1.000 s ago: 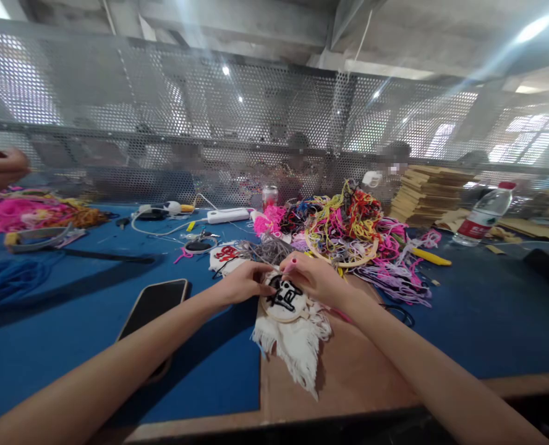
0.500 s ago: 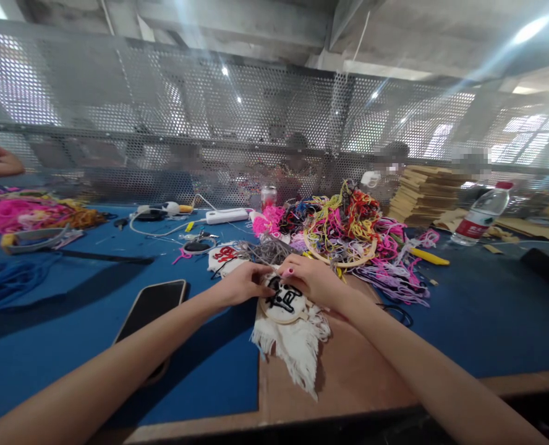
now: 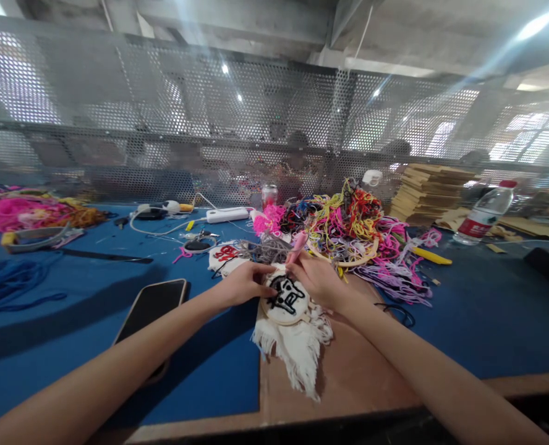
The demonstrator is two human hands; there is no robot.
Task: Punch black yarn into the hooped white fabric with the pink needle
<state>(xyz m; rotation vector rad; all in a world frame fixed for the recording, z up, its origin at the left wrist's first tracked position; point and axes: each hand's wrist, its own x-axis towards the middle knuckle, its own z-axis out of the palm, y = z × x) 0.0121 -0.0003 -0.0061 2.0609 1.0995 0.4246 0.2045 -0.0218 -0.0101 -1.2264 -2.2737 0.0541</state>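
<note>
An embroidery hoop [image 3: 287, 317] holds white cloth with a black yarn design [image 3: 284, 294] on its face. Its frayed white cloth edge [image 3: 297, 358] hangs down toward me. My left hand [image 3: 245, 284] grips the hoop's left side, thumb on the cloth near the black yarn. In my right hand [image 3: 318, 278] is a pink pen-like punch needle [image 3: 297, 246], held tilted over the hoop's upper part; its tip is hidden by my fingers. Just behind my left hand lies another white cloth piece with red stitching [image 3: 225, 253].
A tangled heap of coloured yarn [image 3: 348, 216] with an empty wooden hoop [image 3: 367, 259] lies behind my hands. A phone [image 3: 151, 309] rests left. A bottle [image 3: 485, 213], stacked brown packets [image 3: 425, 194], a can [image 3: 269, 196] and a power strip [image 3: 227, 215] stand farther back.
My right hand has turned, and the pink punch needle now shows upright above its fingers. A co-worker's hand at the far left has gone from view. My left hand stays on the hoop.
</note>
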